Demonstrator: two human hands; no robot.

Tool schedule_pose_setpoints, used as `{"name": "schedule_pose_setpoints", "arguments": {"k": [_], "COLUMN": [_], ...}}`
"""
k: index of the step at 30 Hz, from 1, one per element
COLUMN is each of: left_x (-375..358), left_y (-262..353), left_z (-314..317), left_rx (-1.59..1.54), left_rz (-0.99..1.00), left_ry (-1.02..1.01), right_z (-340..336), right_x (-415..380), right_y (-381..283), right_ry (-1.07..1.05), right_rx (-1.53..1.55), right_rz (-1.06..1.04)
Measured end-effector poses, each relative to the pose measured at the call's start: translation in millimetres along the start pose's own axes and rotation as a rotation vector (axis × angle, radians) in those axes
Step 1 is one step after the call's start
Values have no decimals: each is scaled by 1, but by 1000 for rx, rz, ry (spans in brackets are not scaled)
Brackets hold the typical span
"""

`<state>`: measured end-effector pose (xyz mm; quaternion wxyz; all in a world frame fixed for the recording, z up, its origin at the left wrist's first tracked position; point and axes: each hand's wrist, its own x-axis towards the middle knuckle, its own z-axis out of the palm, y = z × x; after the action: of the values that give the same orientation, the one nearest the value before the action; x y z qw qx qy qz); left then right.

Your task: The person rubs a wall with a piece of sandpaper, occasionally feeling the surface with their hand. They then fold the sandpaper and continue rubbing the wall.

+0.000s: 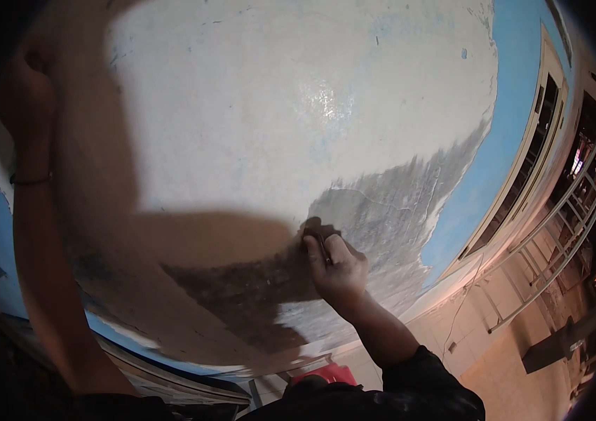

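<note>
A wall (pixel 242 119) fills most of the view, whitish with a rough grey patch (pixel 396 203) at its lower right and blue paint round its edges. My right hand (pixel 339 270) is closed at the left edge of that patch, gripping a small dark tool (pixel 324 247) whose shape is mostly hidden by the fingers. My left hand (pixel 28 95) is raised in shadow at the upper left, against or close to the wall; its fingers are too dark to make out. A dark band circles the left wrist.
At the right are a barred window (pixel 547 105) in the blue wall and a metal ladder-like frame (pixel 557 259) above a tiled floor (pixel 466 330). Something red (pixel 333 373) shows at the bottom. A dark beam-like object (pixel 557 351) lies lower right.
</note>
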<state>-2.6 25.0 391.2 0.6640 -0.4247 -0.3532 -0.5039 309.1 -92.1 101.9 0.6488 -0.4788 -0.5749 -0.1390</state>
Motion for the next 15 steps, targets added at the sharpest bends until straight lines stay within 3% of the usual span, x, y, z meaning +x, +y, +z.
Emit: {"name": "schedule_pose_setpoints", "arguments": {"k": [7, 10, 12, 15], "left_x": [1, 0, 1, 1], "left_y": [-5, -2, 6, 14], "left_z": [9, 8, 4, -2], "left_rx": [-84, -57, -98, -196], "left_rz": [-1, -13, -19, -36], "left_ry": [56, 36, 67, 121], "right_z": [-9, -5, 6, -2], "right_x": [37, 16, -10, 7], "right_y": [-6, -9, 10, 2], "right_ry": [40, -19, 8, 26], "right_rx": [-35, -124, 7, -33], "right_rz": [-55, -22, -77, -105]}}
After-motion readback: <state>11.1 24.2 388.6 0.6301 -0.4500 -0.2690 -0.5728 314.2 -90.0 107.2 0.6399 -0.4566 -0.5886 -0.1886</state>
